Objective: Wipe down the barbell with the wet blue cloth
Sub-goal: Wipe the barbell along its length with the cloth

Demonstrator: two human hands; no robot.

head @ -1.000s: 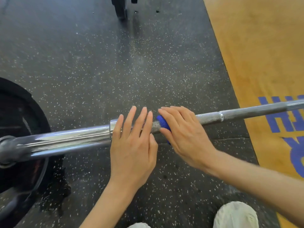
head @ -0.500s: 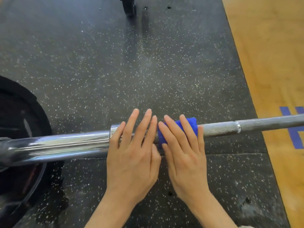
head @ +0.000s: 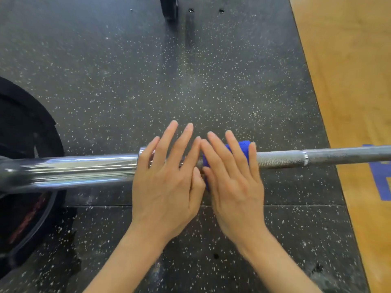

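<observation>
Looking down through the head camera, we see a barbell (head: 281, 158) lying across speckled black rubber flooring (head: 127, 81), with a black weight plate (head: 23, 166) on its left end and a wooden platform (head: 349, 81) to the right. Our right hand (head: 234, 182) lies flat, fingers straight, pressing a blue cloth (head: 243, 148) draped over the bar just right of the shiny sleeve (head: 74, 170). Our left hand (head: 167, 182) rests beside it, fingers straight and spread over the sleeve's collar, gripping nothing. We judge the wiping to be at an early stage: the cloth sits near the left end, and the long rough shaft stretching right looks unreached. We cannot tell whether the sleeve is already wiped.
</observation>
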